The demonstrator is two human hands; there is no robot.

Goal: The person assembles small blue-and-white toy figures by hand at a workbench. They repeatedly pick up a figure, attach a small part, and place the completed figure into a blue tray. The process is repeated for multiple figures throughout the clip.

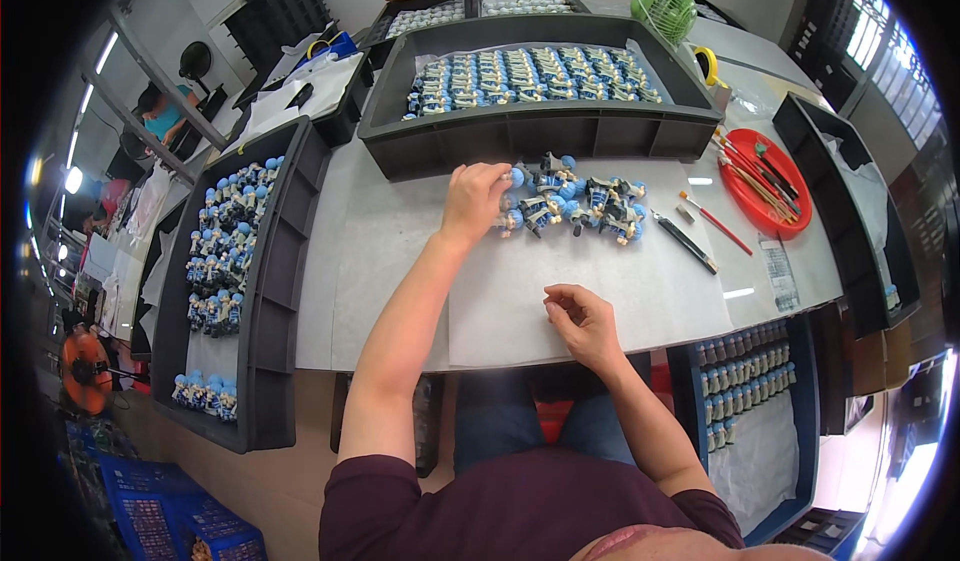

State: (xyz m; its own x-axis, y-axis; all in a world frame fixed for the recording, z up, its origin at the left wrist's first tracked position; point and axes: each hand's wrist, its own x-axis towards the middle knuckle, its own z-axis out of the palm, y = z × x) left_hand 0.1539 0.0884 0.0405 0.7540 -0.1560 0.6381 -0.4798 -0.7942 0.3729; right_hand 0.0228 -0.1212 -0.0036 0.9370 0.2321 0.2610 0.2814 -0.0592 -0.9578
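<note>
The figurines (600, 206) lay jumbled on the bench (360, 226), the left hand (475, 201) bent over their left edge with its fingertips at one, though I could not tell whether they gripped it. The right hand (580, 326) was nearer the front edge, loosely curled with nothing visible in it. Beyond stood a filled tray (540, 133); rightward lay a brush (720, 225) and red dish (757, 209).

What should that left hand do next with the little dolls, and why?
Maybe lift one blue-topped figurine toward the right hand: the left hand has its fingers at the left side of the cluster, and the right hand looks empty above the white paper.
</note>
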